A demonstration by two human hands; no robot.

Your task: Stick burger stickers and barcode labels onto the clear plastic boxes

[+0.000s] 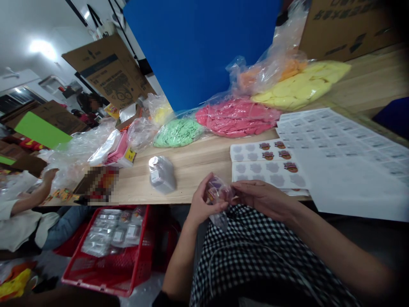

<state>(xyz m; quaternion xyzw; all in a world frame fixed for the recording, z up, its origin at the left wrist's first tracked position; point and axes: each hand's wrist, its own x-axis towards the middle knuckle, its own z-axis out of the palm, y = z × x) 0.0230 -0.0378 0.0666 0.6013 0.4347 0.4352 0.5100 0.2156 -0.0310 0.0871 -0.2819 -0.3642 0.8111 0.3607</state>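
Note:
My left hand is closed around a small clear plastic packet with purple and reddish contents, just over the table's front edge. My right hand meets the packet from the right, its fingertips pressed against that side. Exactly what lies inside is too blurred to make out. Behind my right hand are sheets of round stickers, with several stickers left on them. A stack of clear plastic containers with a small label stands to the left of my hands.
Label sheets cover the table's right side. Bags of green, pink and yellow pieces lie along a blue panel. Below left, a red crate holds labelled clear packs. Another person's arm reaches in at left.

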